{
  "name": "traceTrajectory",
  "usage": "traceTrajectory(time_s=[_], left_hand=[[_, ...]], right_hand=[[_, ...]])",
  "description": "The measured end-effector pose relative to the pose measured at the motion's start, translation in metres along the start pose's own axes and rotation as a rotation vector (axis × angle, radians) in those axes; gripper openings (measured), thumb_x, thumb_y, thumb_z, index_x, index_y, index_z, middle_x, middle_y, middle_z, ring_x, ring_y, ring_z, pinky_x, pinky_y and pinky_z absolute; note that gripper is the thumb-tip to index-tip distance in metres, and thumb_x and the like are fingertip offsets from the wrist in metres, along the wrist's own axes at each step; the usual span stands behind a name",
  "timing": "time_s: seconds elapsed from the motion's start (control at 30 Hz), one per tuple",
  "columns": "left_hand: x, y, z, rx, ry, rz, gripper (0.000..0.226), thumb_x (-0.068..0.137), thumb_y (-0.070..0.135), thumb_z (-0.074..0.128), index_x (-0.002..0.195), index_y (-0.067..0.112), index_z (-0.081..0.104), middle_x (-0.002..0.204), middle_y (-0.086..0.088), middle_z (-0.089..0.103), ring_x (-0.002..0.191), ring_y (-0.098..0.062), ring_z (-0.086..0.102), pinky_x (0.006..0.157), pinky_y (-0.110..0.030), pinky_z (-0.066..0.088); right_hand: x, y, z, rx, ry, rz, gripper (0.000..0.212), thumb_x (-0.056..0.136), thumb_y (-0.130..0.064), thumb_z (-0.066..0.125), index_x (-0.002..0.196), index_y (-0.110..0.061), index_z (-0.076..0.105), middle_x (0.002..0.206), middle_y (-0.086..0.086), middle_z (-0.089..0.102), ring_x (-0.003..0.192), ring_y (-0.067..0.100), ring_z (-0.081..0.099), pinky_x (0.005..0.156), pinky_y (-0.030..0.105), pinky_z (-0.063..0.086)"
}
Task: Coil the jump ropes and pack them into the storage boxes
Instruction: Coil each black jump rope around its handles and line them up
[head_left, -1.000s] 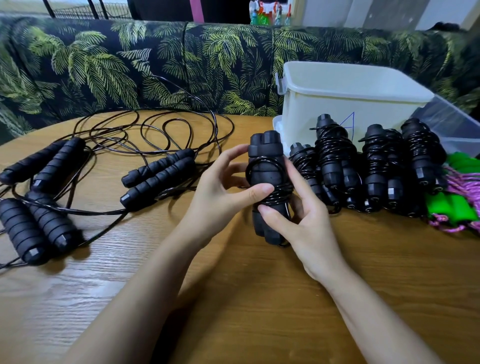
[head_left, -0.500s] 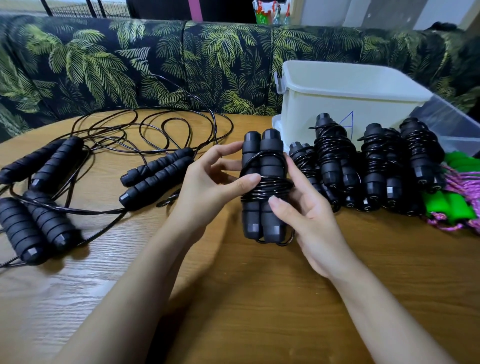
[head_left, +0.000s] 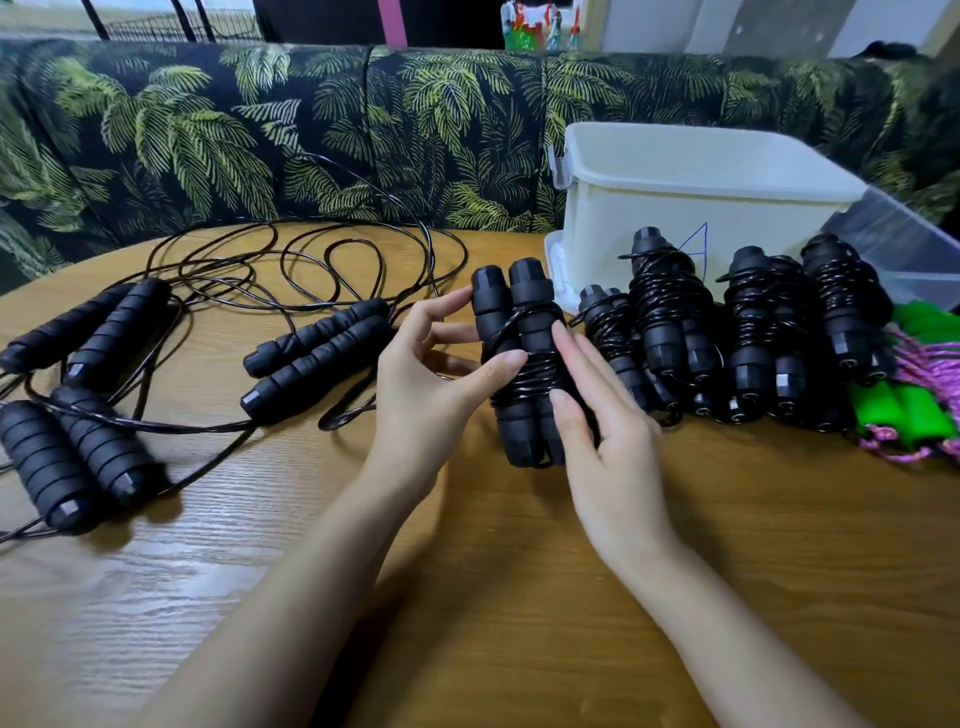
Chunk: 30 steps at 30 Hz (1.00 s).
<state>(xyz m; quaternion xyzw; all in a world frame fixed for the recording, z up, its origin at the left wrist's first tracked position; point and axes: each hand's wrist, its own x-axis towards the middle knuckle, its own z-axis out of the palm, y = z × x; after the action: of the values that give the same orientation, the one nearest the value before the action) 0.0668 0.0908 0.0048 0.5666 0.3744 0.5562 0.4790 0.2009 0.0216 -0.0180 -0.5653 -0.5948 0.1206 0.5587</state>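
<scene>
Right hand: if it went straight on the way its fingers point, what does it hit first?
The right hand lies against the held rope bundle, which the left hand grips. Past that, it would likely meet the white storage box at its near corner, though depth is unclear.

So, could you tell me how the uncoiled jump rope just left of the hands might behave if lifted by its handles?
Its cord lies in loose loops, so it would probably trail limply and could snag the neighbouring cords. The ribbed handles look grippy rather than slippery, though being round they may roll if pushed.
</scene>
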Motion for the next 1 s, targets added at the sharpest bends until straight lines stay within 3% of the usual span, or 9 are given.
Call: traceTrajectory(time_s=[0.07, 0.17, 0.27, 0.37, 0.47, 0.6, 0.7, 0.87, 1.0], left_hand=[[-0.001, 0.000, 0.002, -0.003, 0.018, 0.008, 0.063, 0.064, 0.021, 0.088, 0.121, 0.024, 0.062, 0.087, 0.008, 0.067, 0.068, -0.006, 0.060, 0.070, -0.024, 0.053], [-0.006, -0.001, 0.007, 0.015, 0.022, 0.017, 0.061, 0.068, 0.015, 0.089, 0.121, 0.018, 0.061, 0.086, 0.008, 0.065, 0.067, -0.002, 0.059, 0.066, -0.020, 0.050], [-0.010, 0.002, 0.011, 0.034, -0.013, 0.027, 0.064, 0.065, 0.023, 0.087, 0.123, 0.019, 0.060, 0.088, 0.007, 0.065, 0.067, -0.002, 0.059, 0.066, -0.019, 0.050], [-0.010, 0.005, 0.011, 0.026, -0.058, 0.054, 0.061, 0.068, 0.012, 0.085, 0.123, 0.018, 0.059, 0.090, 0.007, 0.065, 0.067, 0.001, 0.060, 0.065, -0.016, 0.050], [-0.008, 0.007, 0.007, 0.026, -0.121, 0.073, 0.063, 0.067, 0.014, 0.084, 0.124, 0.025, 0.059, 0.089, 0.011, 0.067, 0.065, 0.000, 0.061, 0.063, -0.019, 0.052], [-0.003, 0.005, -0.001, 0.072, -0.215, 0.124, 0.069, 0.066, 0.021, 0.087, 0.126, 0.035, 0.057, 0.102, 0.005, 0.068, 0.072, -0.005, 0.064, 0.077, -0.024, 0.055], [0.001, 0.003, -0.005, 0.089, -0.277, 0.185, 0.070, 0.067, 0.023, 0.085, 0.131, 0.033, 0.056, 0.109, -0.008, 0.065, 0.081, -0.007, 0.067, 0.088, -0.025, 0.051], [0.000, 0.002, -0.004, 0.085, -0.274, 0.218, 0.071, 0.071, 0.016, 0.083, 0.134, 0.028, 0.053, 0.111, -0.002, 0.065, 0.080, -0.006, 0.068, 0.083, -0.023, 0.052], [0.000, 0.000, -0.003, 0.150, -0.271, 0.234, 0.078, 0.067, 0.023, 0.088, 0.137, 0.020, 0.052, 0.110, 0.005, 0.063, 0.079, -0.012, 0.069, 0.078, -0.027, 0.057]], right_hand=[[-0.002, -0.001, 0.006, -0.177, -0.020, -0.045, 0.057, 0.097, -0.031, 0.044, 0.152, -0.024, 0.030, 0.155, 0.002, 0.038, 0.144, 0.013, 0.033, 0.117, 0.027, 0.028], [-0.006, -0.008, 0.011, -0.548, -0.010, -0.038, 0.092, 0.080, -0.056, 0.056, 0.156, -0.018, 0.022, 0.151, 0.007, 0.039, 0.134, 0.025, 0.040, 0.094, 0.035, 0.050], [-0.004, -0.011, 0.011, -0.737, 0.046, -0.031, 0.108, 0.066, -0.054, 0.073, 0.154, -0.011, 0.027, 0.141, 0.012, 0.048, 0.122, 0.030, 0.048, 0.075, 0.038, 0.057], [-0.003, -0.008, 0.007, -0.672, 0.078, -0.047, 0.102, 0.070, -0.041, 0.075, 0.153, -0.010, 0.027, 0.140, 0.014, 0.048, 0.121, 0.030, 0.046, 0.076, 0.037, 0.056], [-0.003, -0.005, 0.002, -0.420, 0.011, 0.048, 0.101, 0.076, -0.035, 0.076, 0.157, -0.019, 0.017, 0.150, 0.008, 0.040, 0.135, 0.022, 0.037, 0.095, 0.026, 0.041], [0.001, -0.002, -0.003, -0.095, -0.042, 0.148, 0.099, 0.077, -0.028, 0.079, 0.156, -0.025, 0.019, 0.152, -0.003, 0.040, 0.141, 0.010, 0.036, 0.112, 0.025, 0.034], [0.003, -0.004, -0.007, 0.056, -0.073, 0.178, 0.096, 0.077, -0.024, 0.078, 0.155, -0.025, 0.022, 0.151, -0.009, 0.043, 0.138, -0.002, 0.037, 0.107, 0.009, 0.031], [0.002, -0.004, -0.009, -0.096, -0.014, 0.125, 0.096, 0.076, -0.022, 0.082, 0.154, -0.025, 0.026, 0.145, -0.004, 0.036, 0.125, -0.021, 0.031, 0.095, -0.004, 0.024], [0.005, 0.002, -0.009, -0.195, 0.007, 0.076, 0.092, 0.077, -0.027, 0.080, 0.154, -0.023, 0.029, 0.142, -0.002, 0.041, 0.128, -0.004, 0.037, 0.100, 0.000, 0.025]])
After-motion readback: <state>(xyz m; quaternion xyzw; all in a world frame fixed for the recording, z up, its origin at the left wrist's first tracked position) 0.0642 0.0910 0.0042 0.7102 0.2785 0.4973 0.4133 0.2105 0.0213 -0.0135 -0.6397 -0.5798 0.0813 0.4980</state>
